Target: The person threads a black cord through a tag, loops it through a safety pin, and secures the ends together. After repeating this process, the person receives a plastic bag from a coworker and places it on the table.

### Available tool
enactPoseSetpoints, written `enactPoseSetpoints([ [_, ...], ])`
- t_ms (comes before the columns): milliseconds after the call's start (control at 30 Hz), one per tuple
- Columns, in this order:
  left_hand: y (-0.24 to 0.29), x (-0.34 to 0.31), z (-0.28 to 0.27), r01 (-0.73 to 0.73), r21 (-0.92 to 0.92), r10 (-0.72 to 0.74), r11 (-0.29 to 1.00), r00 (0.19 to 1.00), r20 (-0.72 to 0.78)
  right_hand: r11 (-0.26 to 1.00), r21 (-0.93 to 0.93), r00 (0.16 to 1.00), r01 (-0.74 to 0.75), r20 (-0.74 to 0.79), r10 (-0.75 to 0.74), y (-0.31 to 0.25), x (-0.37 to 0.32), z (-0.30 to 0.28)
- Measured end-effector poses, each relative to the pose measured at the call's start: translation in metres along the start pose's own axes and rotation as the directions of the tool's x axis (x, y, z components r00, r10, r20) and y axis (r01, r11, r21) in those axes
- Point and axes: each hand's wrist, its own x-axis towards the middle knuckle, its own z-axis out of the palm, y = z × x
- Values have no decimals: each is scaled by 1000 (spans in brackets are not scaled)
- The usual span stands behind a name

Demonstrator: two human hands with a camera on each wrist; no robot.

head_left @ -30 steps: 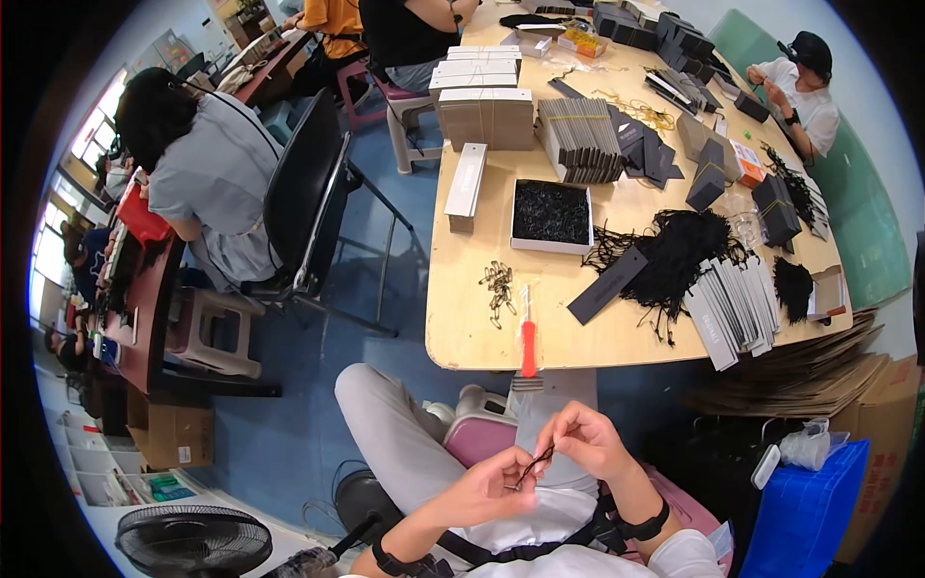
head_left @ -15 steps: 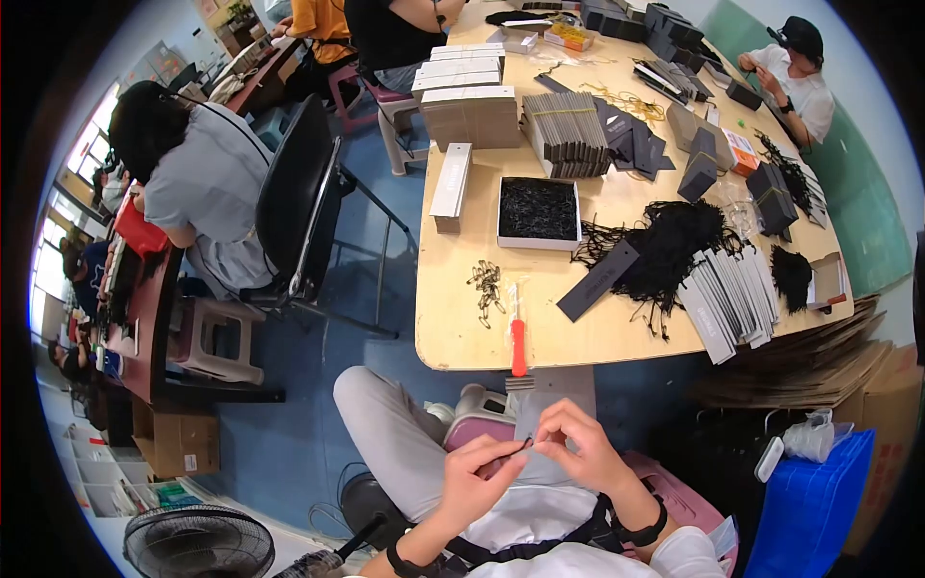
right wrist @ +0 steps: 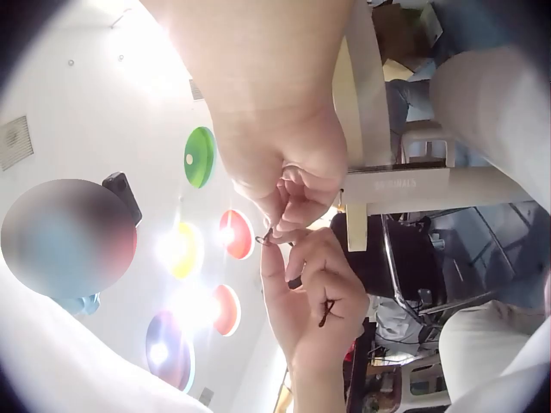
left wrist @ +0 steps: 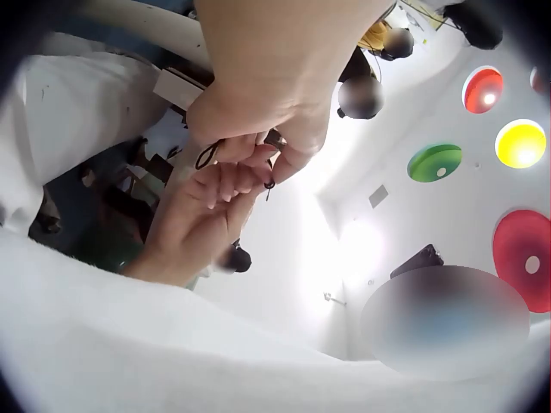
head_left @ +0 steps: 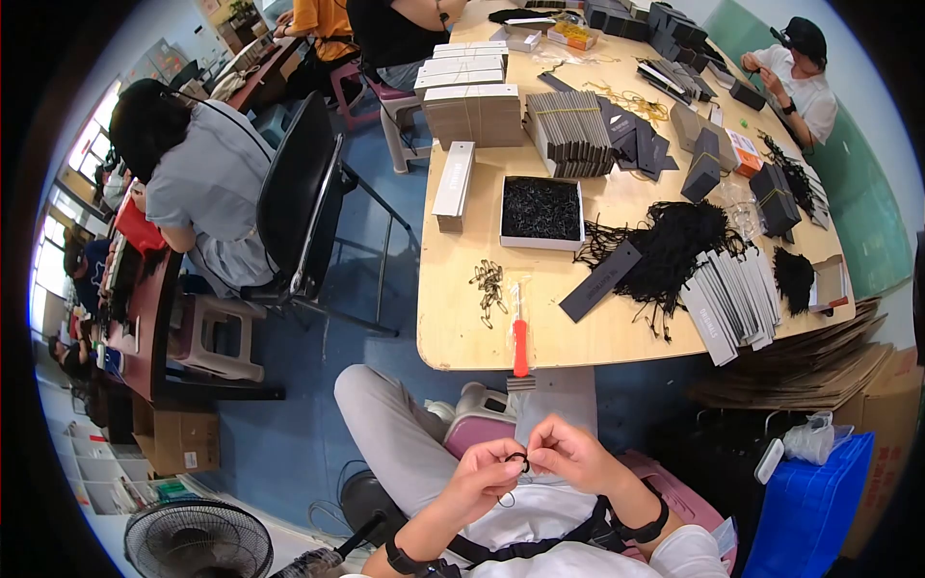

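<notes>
Over the lap in the head view, my two hands meet fingertip to fingertip at a thin black cord [head_left: 521, 460]. My left hand [head_left: 480, 479] pinches it between thumb and fingers, and a thin loop hangs below that hand. From the right, my right hand [head_left: 576, 457] pinches the same cord with thumb and forefinger. In the left wrist view a black cord loop [left wrist: 207, 155] sticks out past the left fingers. The right wrist view shows a cord end [right wrist: 326, 313] coming out between the left fingers, and a small dark loop [right wrist: 265, 237] at the touching fingertips.
On the table [head_left: 462, 337] ahead lie bronze safety pins [head_left: 488, 292], a red-handled tool [head_left: 520, 347], a box of small black pieces [head_left: 541, 214], a black cord heap [head_left: 674, 250] and fanned tags [head_left: 732, 308]. A blue bin [head_left: 809, 511] stands right, a fan [head_left: 198, 539] left.
A second ago the cord ran slantwise between the hands; half a second ago the fingers mostly hid it. Now it forms a curved loop at the fingertips, and the right hand sits slightly lower.
</notes>
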Motion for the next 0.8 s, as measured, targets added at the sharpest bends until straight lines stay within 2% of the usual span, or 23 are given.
enactPoseSetpoints([
  [67, 1, 0, -1, 62, -127, -55, 990, 997, 58, 977, -198, 996, 83, -21, -89, -1, 0, 5],
  [100, 1, 0, -2, 63, -127, -56, 990, 997, 57, 977, -197, 996, 83, -22, -89, 0, 0, 7],
  [133, 0, 0, -3, 79, -177, -66, 981, 995, 79, 892, -401, 972, 207, -21, -235, 1, 0, 9],
  [167, 0, -1, -4, 96, -225, -74, 970, 992, 102, 750, -585, 928, 308, 11, -373, 1, 1, 11],
  [200, 1, -2, -4, 96, -225, -75, 970, 992, 101, 751, -584, 928, 308, 10, -373, -1, 2, 13],
  [267, 4, -5, -1, 74, -212, -54, 974, 994, 98, 592, -687, 856, 422, 86, -510, -7, 3, 16],
  [300, 4, -6, 0, 75, -211, -55, 975, 994, 98, 593, -686, 856, 422, 84, -511, -8, 2, 16],
  [367, 3, -7, 4, -34, -120, 29, 992, 999, -41, 340, -844, 800, 415, 160, -578, -10, 2, 17],
  [400, 3, -8, 10, -34, -119, 29, 992, 999, -42, 340, -844, 800, 415, 160, -579, -12, 2, 17],
  [467, 3, -9, 25, -227, 137, 244, 964, 962, -124, 262, -851, 743, 455, 201, -638, -17, 1, 15],
  [500, 2, -9, 25, -229, 137, 246, 964, 961, -126, 263, -849, 743, 458, 203, -637, -19, 0, 15],
  [567, -1, -9, 25, -327, 358, 390, 874, 913, -118, 404, -771, 761, 492, 157, -629, -23, -2, 14],
  [600, 1, -10, 27, -330, 357, 392, 874, 912, -117, 402, -771, 761, 493, 159, -629, -24, -1, 13],
  [667, 4, -11, 30, -397, 482, 481, 781, 874, -59, 604, -595, 786, 530, 80, -612, -26, 0, 11],
  [700, 4, -11, 31, -399, 482, 483, 780, 874, -58, 602, -596, 786, 532, 81, -613, -27, 0, 12],
  [767, 3, -9, 32, -452, 620, 595, 641, 803, -31, 668, -599, 820, 442, -33, -572, -27, -1, 17],
  [800, 3, -9, 33, -453, 621, 597, 640, 802, -29, 666, -600, 819, 443, -32, -573, -26, -2, 19],
])
